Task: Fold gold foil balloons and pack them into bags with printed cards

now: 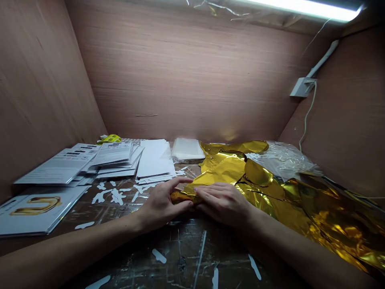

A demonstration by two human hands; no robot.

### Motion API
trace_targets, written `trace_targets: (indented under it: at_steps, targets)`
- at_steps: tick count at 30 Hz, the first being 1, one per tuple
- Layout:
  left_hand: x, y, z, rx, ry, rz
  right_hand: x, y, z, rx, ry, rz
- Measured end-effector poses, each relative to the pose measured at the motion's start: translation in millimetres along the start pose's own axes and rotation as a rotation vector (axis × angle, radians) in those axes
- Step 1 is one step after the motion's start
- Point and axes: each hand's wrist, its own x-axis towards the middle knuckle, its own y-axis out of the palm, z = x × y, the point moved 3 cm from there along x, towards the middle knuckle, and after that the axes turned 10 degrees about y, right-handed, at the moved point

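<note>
A folded gold foil balloon (pixel 183 196) lies on the dark tabletop between my hands. My left hand (pixel 159 202) grips its left end, with the thumb in front and the fingers behind. My right hand (pixel 225 202) is closed over the right part, fingers together on top and partly hiding it. Just behind and to the right spreads a pile of flat gold foil balloons (pixel 224 170). Whether the folded one is separate from that pile is hard to see.
Printed packs (pixel 54 166) are stacked at left, one showing a gold U (pixel 36 205). White cards (pixel 155 158) and clear bags (pixel 188 148) stand at the back. White paper cut-outs (pixel 117 196) lie scattered. Clear plastic (pixel 285 158) sits back right. Wooden walls (pixel 186 80) enclose the table.
</note>
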Motion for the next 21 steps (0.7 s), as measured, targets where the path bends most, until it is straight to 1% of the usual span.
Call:
trace_targets:
  at_steps: [3, 6, 8, 12, 15, 17, 21]
  targets:
    - [0, -0.2, -1, 0.006, 0.047, -0.023, 0, -2, 7, -0.053, -0.017, -0.035]
    - [-1, 0.0, -3, 0.028, 0.105, -0.069, 2, -4, 12, -0.103, -0.004, -0.039]
    - [-1, 0.8, -4, 0.045, 0.119, -0.079, 2, -4, 14, -0.114, 0.011, -0.032]
    - [-3, 2.3, -6, 0.048, 0.132, -0.056, 0, -1, 11, -0.101, 0.1, -0.03]
    - [-3, 1.7, -7, 0.018, 0.207, -0.072, -2, 1, 7, -0.081, 0.159, -0.041]
    - [-3, 2.1, -7, 0.006, 0.235, -0.064, -3, 1, 5, -0.077, 0.178, -0.037]
    - [-4, 4.0, -3, 0.062, 0.233, -0.076, -4, 2, 4, -0.065, 0.186, -0.045]
